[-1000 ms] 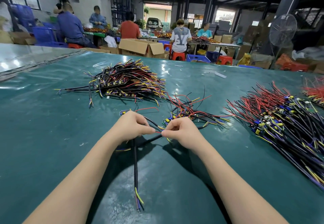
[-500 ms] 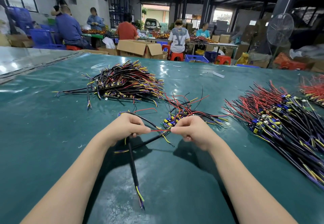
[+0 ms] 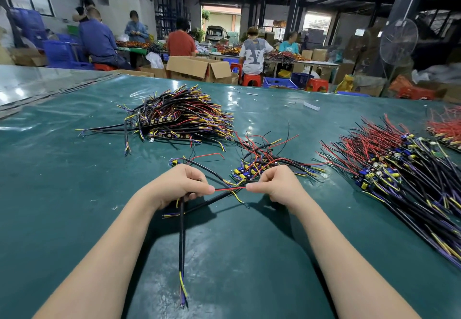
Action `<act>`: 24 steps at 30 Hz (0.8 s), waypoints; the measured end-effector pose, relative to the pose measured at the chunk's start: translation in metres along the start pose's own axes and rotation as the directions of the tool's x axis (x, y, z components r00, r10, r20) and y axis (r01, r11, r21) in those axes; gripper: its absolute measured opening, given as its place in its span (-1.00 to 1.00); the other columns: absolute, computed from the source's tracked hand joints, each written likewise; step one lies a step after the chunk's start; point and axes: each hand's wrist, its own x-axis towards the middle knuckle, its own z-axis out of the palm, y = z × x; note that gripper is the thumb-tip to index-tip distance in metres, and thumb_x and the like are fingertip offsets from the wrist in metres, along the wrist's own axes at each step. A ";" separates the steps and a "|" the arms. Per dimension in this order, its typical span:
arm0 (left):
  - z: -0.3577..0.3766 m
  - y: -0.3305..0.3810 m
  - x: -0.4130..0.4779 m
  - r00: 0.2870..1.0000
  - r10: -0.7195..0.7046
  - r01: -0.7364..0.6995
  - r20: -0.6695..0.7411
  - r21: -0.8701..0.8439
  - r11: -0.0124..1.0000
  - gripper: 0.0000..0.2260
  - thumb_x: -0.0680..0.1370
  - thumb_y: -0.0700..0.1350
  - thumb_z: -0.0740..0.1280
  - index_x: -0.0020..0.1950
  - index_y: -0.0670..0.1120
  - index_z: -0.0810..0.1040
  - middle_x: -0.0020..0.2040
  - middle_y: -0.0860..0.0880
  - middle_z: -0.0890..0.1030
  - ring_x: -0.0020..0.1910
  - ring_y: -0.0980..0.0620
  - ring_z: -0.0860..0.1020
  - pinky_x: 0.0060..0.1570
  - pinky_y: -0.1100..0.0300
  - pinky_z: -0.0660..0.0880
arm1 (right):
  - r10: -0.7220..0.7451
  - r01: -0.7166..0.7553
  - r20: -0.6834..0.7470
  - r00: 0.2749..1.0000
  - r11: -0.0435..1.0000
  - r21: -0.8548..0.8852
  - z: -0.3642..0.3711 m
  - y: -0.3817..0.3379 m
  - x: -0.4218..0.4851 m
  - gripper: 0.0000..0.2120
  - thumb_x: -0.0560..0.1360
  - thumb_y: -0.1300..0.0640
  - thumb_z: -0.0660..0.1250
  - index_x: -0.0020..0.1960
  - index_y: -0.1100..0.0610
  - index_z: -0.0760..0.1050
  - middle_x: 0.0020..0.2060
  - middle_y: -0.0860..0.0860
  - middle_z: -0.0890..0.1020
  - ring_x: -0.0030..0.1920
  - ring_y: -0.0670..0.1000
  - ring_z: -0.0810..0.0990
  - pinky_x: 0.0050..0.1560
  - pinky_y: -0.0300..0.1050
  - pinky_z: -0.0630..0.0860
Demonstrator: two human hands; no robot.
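- Your hands have drawn apart since a second ago: the thumbs that nearly met then now stand at either end of a bare stretch of red wire (image 3: 230,189).
- Your left hand (image 3: 178,185) is curled closed, with thumb and forefinger pinching the wire's left end. It also grips a black cable (image 3: 181,239) that runs down toward you, its yellow and purple cores reaching the worktop (image 3: 74,194).
- Your right hand (image 3: 278,184) pinches the wire's right end between the thumb and curled fingers.
- The red wire runs taut and nearly level between the two thumbs, over the near middle of the worktop.
- A second black cable (image 3: 209,201) slants across beneath the wire, from below your left hand up toward the right.
- A small pile of circuit boards (image 3: 252,169) with red and black leads lies just beyond your right hand.
- A larger heap of leads (image 3: 179,116) sits farther back on the left, and a long heap (image 3: 399,169) lies well apart on the right.
- Past the far edge stand an open cardboard box (image 3: 199,68) and a pedestal fan (image 3: 398,41), with people seated at other tables.
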 end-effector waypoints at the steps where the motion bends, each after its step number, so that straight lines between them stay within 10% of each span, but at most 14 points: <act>1: -0.002 -0.001 0.000 1.000 -0.003 0.003 -0.010 -0.004 1.000 -0.81 0.23 -0.13 0.43 -0.53 -0.06 0.46 -0.58 0.05 0.40 -0.60 0.16 0.31 -0.58 0.40 0.20 | -0.004 0.001 0.035 0.999 0.998 0.067 -0.002 0.000 0.000 -0.62 0.33 0.25 0.49 -0.50 0.12 0.34 -0.59 -0.07 0.30 -0.53 -0.06 0.21 -0.48 -0.26 0.18; 7: -0.014 -0.003 -0.005 0.999 -0.033 0.033 -0.012 -0.015 0.999 -0.79 0.23 -0.19 0.45 -0.51 -0.10 0.44 -0.59 0.04 0.39 -0.62 0.16 0.30 -0.59 0.41 0.21 | -0.066 -0.106 0.348 0.935 0.885 0.454 -0.019 0.001 -0.005 -0.65 0.43 0.49 0.25 -0.43 0.18 0.54 -0.57 -0.06 0.44 -0.57 -0.15 0.33 -0.54 -0.37 0.27; 11: -0.007 0.002 -0.005 0.998 -0.048 0.046 0.037 0.059 0.997 -0.82 0.21 -0.13 0.42 -0.55 -0.06 0.47 -0.58 0.05 0.43 -0.60 0.16 0.34 -0.58 0.40 0.22 | -0.031 0.087 0.166 0.986 0.936 -0.341 -0.007 -0.004 -0.001 -0.80 0.40 0.26 0.41 -0.37 0.12 0.49 -0.49 -0.04 0.48 -0.47 -0.10 0.40 -0.44 -0.34 0.32; 14: -0.006 0.000 -0.003 0.999 -0.040 0.041 -0.006 0.078 0.996 -0.77 0.28 -0.17 0.49 -0.50 -0.07 0.48 -0.57 0.06 0.44 -0.58 0.16 0.36 -0.57 0.40 0.23 | -0.115 0.095 -0.010 0.993 0.861 -0.500 0.002 -0.006 0.001 -0.78 0.37 0.18 0.42 -0.41 0.06 0.47 -0.38 -0.02 0.56 -0.29 -0.01 0.50 -0.23 -0.20 0.47; 24: -0.017 -0.003 -0.007 0.996 -0.052 0.054 -0.074 0.027 0.998 -0.75 0.41 -0.30 0.42 -0.44 -0.15 0.46 -0.57 0.05 0.42 -0.61 0.16 0.33 -0.59 0.40 0.23 | -0.134 0.073 0.159 0.978 0.938 0.340 -0.019 0.000 -0.003 -0.63 0.35 0.42 0.39 -0.55 0.11 0.49 -0.60 -0.06 0.37 -0.59 -0.11 0.25 -0.57 -0.35 0.16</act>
